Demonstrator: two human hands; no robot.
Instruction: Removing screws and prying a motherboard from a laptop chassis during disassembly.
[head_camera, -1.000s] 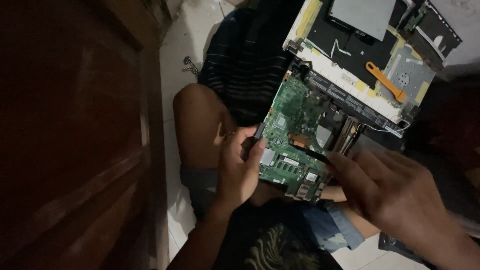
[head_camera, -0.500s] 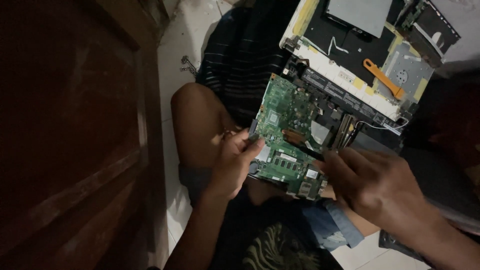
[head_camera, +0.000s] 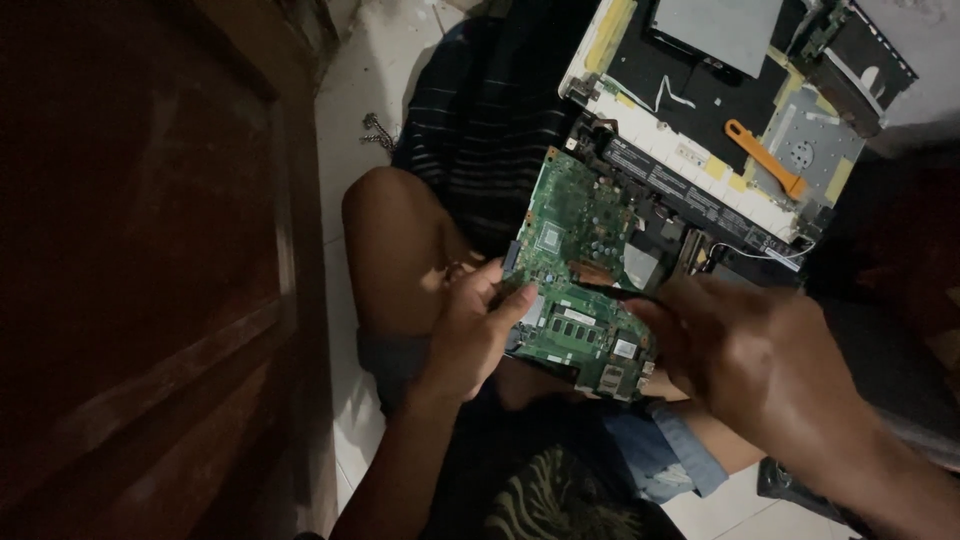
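Both hands met over a green circuit board (head_camera: 580, 280) that rested tilted across the seated person's lap, its far end leaning toward an opened laptop chassis (head_camera: 720, 130) on the floor. Left hand (head_camera: 470, 335) gripped the board's near left edge, thumb on top and fingers curled under, apparently to steady it so it would not slide off the bare knee (head_camera: 400, 250). Right hand (head_camera: 760, 355) came in from the lower right with the wrist raised and fingers bunched narrowly around a thin dark tool (head_camera: 605, 290), whose tip lay on the board's middle near a small copper-coloured part; the exact pinch was hidden by the back of the hand. Holding the board in the lap seemingly kept it close under the eyes and within easy reach of both hands. Beyond the board, the chassis lay face down with its black inner surface, yellow tape patches and an orange ribbon strip (head_camera: 765, 160) showing. Dark striped cloth (head_camera: 480, 110) lay beneath it, on pale floor tiles (head_camera: 370, 60). Small metal chain pieces (head_camera: 377, 132) sat on the tiles, and a dark wooden door (head_camera: 150, 270) filled the left side.
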